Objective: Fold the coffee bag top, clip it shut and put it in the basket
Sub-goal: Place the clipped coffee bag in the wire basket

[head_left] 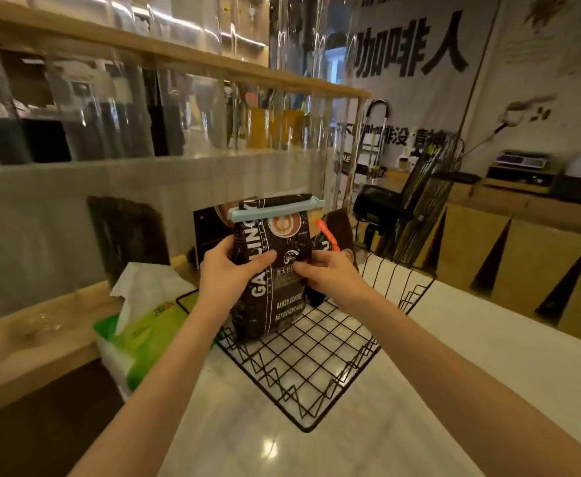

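Head view: black coffee bag, upright in the black wire basket on the white tabletop, pale-blue clip across its folded top at 12 o'clock, left hand and right hand both closed on its sides, green tissue pack at 9 o'clock.

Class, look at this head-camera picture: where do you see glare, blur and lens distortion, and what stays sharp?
Head view: a bright glare spot on the glossy white counter; the shelf jars are smeared by blur; the wooden shelf edge slants with wide-angle distortion; the coffee bag print stays readable between the left hand and right hand.
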Available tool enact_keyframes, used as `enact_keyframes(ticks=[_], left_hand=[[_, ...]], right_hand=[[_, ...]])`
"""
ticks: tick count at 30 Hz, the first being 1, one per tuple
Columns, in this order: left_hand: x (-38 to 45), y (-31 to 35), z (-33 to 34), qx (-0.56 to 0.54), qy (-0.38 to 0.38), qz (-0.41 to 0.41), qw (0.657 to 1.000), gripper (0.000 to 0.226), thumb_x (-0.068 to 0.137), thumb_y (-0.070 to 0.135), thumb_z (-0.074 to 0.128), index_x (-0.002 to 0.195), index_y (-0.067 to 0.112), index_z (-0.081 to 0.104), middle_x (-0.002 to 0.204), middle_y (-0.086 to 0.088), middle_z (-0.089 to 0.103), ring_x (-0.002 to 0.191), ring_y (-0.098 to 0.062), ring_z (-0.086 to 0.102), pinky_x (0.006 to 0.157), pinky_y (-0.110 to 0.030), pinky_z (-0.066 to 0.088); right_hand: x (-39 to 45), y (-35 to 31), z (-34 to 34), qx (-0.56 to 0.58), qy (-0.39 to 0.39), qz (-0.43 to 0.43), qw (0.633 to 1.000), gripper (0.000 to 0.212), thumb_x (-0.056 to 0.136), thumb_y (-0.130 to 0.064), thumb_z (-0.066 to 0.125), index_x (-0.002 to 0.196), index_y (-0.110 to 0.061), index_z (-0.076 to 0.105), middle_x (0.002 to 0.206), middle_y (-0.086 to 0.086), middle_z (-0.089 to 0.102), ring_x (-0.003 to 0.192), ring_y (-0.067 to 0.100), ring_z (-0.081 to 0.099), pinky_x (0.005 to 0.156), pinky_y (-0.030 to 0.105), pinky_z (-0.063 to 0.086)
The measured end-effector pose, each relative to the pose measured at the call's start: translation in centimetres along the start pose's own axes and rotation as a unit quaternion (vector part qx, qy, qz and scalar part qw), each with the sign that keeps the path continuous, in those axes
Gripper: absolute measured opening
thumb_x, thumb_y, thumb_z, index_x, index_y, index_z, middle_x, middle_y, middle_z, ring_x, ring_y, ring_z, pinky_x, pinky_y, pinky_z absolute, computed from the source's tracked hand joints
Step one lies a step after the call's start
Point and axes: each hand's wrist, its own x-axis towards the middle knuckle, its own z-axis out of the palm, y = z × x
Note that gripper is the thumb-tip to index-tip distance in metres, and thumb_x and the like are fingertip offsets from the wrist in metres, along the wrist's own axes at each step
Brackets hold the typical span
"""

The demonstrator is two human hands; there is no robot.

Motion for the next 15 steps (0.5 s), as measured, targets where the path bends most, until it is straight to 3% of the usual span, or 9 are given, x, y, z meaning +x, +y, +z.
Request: enact_keyframes(ticks=[3, 7, 10, 13, 15], left_hand=[[0.2, -0.9, -0.1, -0.001, 0.002, -0.022, 1.0, 0.031, 0.064, 0.028, 0.078, 0.085, 0.037, 0.056, 0.096, 0.006, 0.067, 0.093, -0.015, 0.065, 0.084, -0.039, 0.053], [0.5, -1.0, -0.3, 0.02, 0.003, -0.039, 0.999, 0.044, 0.067, 0.028, 0.076, 0.104, 0.026, 0.054, 0.101, 0.003, 0.063, 0.095, -0.017, 0.062, 0.08, -0.034, 0.051], [0.5, -1.5, -0.6, 0.088, -0.008, -0.036, 0.995, 0.059, 0.06, 0.029, 0.08, 0.109, 0.025, 0.046, 0.104, 0.003, 0.06, 0.102, -0.019, 0.059, 0.088, -0.038, 0.05], [0.4, -2.2, -0.7, 0.151, 0.001, -0.019, 0.988, 0.083, 0.055, 0.029, 0.083, 0.124, 0.017, 0.038, 0.122, -0.003, 0.058, 0.113, -0.022, 0.054, 0.095, -0.041, 0.046], [0.5, -2.5, -0.8, 0.162, 0.021, -0.02, 0.986, 0.087, 0.055, 0.03, 0.083, 0.127, 0.014, 0.036, 0.127, -0.005, 0.056, 0.115, -0.024, 0.053, 0.094, -0.04, 0.044]], right_hand=[[0.5, 0.7, 0.1, -0.01, -0.02, 0.008, 1.0, 0.024, 0.087, -0.008, 0.056, 0.111, -0.005, 0.058, 0.103, 0.006, 0.066, 0.087, 0.009, 0.064, 0.07, 0.015, 0.054], [0.9, 0.6, 0.3, -0.052, -0.055, 0.014, 0.997, 0.034, 0.084, -0.007, 0.059, 0.118, -0.006, 0.052, 0.114, 0.01, 0.063, 0.087, 0.008, 0.062, 0.065, 0.013, 0.053], [1.3, 0.5, 0.5, -0.081, -0.07, 0.024, 0.994, 0.037, 0.083, -0.009, 0.061, 0.119, -0.007, 0.05, 0.109, 0.004, 0.062, 0.087, 0.007, 0.061, 0.067, 0.015, 0.052], [1.6, 0.6, 0.8, -0.095, -0.074, 0.026, 0.992, 0.037, 0.083, -0.01, 0.062, 0.119, -0.007, 0.051, 0.109, 0.004, 0.063, 0.088, 0.007, 0.062, 0.071, 0.017, 0.051], [1.8, 0.9, 1.1, -0.109, -0.071, 0.023, 0.991, 0.039, 0.083, -0.011, 0.062, 0.12, -0.008, 0.051, 0.111, 0.005, 0.063, 0.092, 0.011, 0.062, 0.076, 0.019, 0.051]])
